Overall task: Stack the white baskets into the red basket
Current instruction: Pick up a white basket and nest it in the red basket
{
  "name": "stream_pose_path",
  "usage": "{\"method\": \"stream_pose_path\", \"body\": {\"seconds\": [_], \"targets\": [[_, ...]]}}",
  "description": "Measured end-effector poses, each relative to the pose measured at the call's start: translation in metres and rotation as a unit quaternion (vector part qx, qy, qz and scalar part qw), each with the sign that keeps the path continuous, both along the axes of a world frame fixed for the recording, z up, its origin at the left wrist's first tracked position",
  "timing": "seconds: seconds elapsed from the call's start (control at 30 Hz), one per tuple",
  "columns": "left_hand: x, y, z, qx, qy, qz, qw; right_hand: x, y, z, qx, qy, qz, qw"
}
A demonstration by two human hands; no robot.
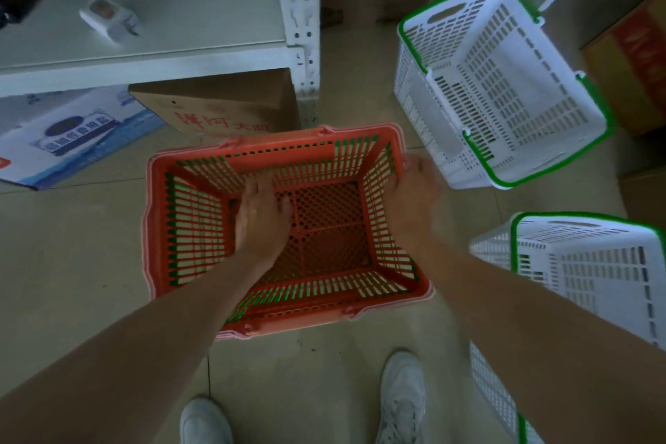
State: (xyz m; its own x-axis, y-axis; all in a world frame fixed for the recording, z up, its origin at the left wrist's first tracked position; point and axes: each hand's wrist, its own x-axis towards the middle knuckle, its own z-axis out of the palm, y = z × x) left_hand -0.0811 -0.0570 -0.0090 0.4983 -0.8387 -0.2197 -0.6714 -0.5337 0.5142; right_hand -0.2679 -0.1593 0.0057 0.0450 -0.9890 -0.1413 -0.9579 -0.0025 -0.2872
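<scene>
**Both hands at the red basket, white baskets off to the right**

At far left a blue-and-white box (72, 141) lies on the floor (72, 263) under a white shelf (162, 11), with a brown carton (223, 108) beside it. A small white device (108, 19) sits on the shelf.

The red basket (281, 314) stands upright on the floor in the middle, just in front of the carton. Nothing lies in it. The left hand (260, 216) reaches down inside it, fingers spread and flat near the mesh bottom, gripping nothing. The right hand (414, 187) is at the basket's right rim, fingers curled over the edge; whether it truly clamps the rim is hard to tell through the blur.

To the right, apart from both hands, a white basket (504, 83) with green trim lies tipped, its opening facing the camera, holding nothing. Nearer, at the right edge, a second white basket (594, 263) stands partly behind the right forearm. Two white shoes (403, 396) show at the bottom.
</scene>
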Motion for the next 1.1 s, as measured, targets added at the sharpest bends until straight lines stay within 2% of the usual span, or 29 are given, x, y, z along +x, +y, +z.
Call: {"method": "stream_pose_path", "body": {"seconds": [0.13,0.37,0.47,0.6,0.7,0.87,1.0,1.1], "targets": [[-0.07,-0.023,0.012,-0.023,0.086,-0.063,0.994,-0.023,0.015,0.001,0.024,-0.046,-0.044,0.998],[-0.177,-0.056,0.021,-0.026,0.128,-0.188,0.973,-0.101,0.037,0.008,0.036,-0.149,-0.184,0.971],[-0.217,-0.066,0.024,0.008,0.176,-0.203,0.963,-0.142,0.048,0.007,0.047,-0.155,-0.247,0.955],[-0.268,-0.07,0.023,0.051,0.183,-0.233,0.954,-0.196,0.06,0.005,0.054,-0.169,-0.311,0.934],[-0.303,-0.074,0.021,0.086,0.175,-0.262,0.945,-0.233,0.07,0.001,0.061,-0.177,-0.401,0.897],[-0.356,-0.09,0.018,0.127,0.206,-0.312,0.919,-0.284,0.098,-0.006,0.075,-0.217,-0.544,0.807],[-0.397,-0.096,0.016,0.129,0.184,-0.38,0.897,-0.314,0.116,-0.011,0.088,-0.23,-0.617,0.747],[-0.427,-0.1,0.013,0.109,0.15,-0.434,0.882,-0.334,0.124,-0.015,0.085,-0.232,-0.653,0.715]]}}
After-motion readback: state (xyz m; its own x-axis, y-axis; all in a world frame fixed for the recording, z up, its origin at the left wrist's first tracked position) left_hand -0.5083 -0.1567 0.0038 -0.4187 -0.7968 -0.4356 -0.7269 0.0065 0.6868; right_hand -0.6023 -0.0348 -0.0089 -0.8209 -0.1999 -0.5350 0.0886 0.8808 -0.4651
